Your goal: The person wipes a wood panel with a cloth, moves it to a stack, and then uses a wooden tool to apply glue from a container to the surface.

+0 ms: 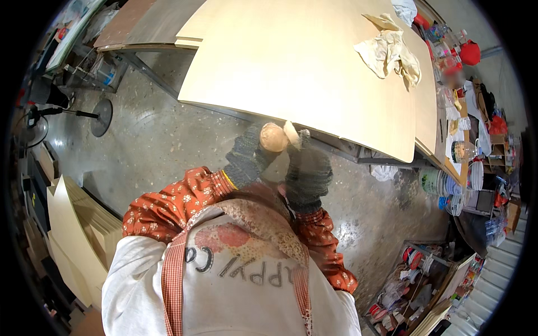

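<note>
I wear dark grey knitted gloves on both hands, held close together in front of my chest by the near edge of a pale board (291, 67). My left hand (247, 159) is closed around a round tan piece (273, 138) with a smooth, domed face. My right hand (308, 173) is closed at the fingertips on a smaller, flat pale tan piece (291, 134) right beside it. Whether the two pieces are joined, and what they are made of, I cannot tell.
A crumpled cream cloth (390, 51) lies on the board's right part. Curved pale panels (78, 229) lean at the left, and a round-based stand (101, 117) is on the concrete floor. Stacked buckets (440, 183) and a cluttered shelf (412, 283) stand at the right.
</note>
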The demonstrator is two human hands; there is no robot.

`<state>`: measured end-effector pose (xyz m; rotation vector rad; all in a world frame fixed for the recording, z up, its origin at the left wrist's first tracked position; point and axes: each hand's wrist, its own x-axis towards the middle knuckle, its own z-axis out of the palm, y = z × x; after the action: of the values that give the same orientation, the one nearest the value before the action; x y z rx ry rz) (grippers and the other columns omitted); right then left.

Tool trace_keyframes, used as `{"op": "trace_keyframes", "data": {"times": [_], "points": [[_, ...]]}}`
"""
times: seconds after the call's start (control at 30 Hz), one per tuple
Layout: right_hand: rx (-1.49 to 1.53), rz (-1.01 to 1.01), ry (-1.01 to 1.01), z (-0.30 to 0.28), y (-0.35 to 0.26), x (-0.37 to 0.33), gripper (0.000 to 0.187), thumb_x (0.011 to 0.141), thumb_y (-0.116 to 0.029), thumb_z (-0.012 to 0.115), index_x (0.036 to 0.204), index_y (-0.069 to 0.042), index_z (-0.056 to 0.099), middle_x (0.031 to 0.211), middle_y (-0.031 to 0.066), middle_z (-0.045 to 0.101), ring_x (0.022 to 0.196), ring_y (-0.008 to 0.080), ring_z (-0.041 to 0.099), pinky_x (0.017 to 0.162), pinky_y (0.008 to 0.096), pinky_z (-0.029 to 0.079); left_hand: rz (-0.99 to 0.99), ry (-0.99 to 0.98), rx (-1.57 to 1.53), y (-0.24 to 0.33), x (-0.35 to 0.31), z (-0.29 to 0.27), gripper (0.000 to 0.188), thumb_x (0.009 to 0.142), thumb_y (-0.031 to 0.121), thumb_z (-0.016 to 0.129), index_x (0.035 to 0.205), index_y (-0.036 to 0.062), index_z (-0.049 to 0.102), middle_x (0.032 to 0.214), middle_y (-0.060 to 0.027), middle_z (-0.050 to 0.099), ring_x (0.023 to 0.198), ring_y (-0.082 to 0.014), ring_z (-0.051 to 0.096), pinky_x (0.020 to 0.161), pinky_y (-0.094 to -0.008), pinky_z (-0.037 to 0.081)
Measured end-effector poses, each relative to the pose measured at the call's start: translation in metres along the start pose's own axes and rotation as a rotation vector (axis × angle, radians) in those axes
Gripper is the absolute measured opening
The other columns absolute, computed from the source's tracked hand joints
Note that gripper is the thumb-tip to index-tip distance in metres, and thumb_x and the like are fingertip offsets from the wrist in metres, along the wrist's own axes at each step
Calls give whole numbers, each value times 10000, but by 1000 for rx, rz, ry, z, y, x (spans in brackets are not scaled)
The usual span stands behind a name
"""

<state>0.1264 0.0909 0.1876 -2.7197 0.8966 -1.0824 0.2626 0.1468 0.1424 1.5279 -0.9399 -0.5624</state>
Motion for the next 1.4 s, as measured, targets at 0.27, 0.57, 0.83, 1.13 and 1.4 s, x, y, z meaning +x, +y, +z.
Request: {"op": "trace_keyframes", "data": {"times": [0.27, 0.57, 0.83, 1.13, 1.4], "points": [[7, 50, -2, -10, -2, 10, 227, 857, -157, 596, 1053, -45, 620, 805, 118, 618, 674, 283, 575, 585, 356, 464, -214, 22, -448, -18, -2, 2, 507, 688, 207, 815, 1097, 49, 561, 982, -112, 641, 895, -216, 634, 792, -334, 522], [-227, 82, -45, 39, 11, -24, 381, 855, -104, 583, 1229, -54, 530, 994, 140, 640, 769, 284, 607, 644, 382, 490, -14, -34, -21, -5, 5, -3, 524, 690, 222, 807, 1118, 50, 559, 989, -120, 645, 907, -233, 639, 790, -339, 524], [13, 55, 6, 45, -4, 2, 222, 903, -204, 530, 1026, -50, 631, 833, 87, 620, 710, 225, 591, 651, 335, 493, -104, 31, -721, -5, 8, -1, 511, 709, 187, 798, 1126, 29, 550, 1024, -120, 635, 920, -203, 629, 783, -327, 523], [107, 129, -347, 9, -18, 38, 300, 873, -163, 521, 1126, -23, 603, 834, 161, 627, 727, 306, 598, 622, 416, 467, -31, 111, 405, -25, 7, -20, 524, 662, 243, 826, 1079, 64, 565, 956, -105, 643, 869, -208, 637, 754, -327, 525], [139, 124, 70, 29, 8, 16, 334, 864, -136, 526, 1180, -42, 579, 761, 131, 583, 639, 292, 520, 581, 388, 420, 85, 119, 115, -40, -4, -14, 627, 680, 129, 811, 1203, 26, 482, 1113, -133, 577, 1024, -228, 577, 879, -352, 491]]}}
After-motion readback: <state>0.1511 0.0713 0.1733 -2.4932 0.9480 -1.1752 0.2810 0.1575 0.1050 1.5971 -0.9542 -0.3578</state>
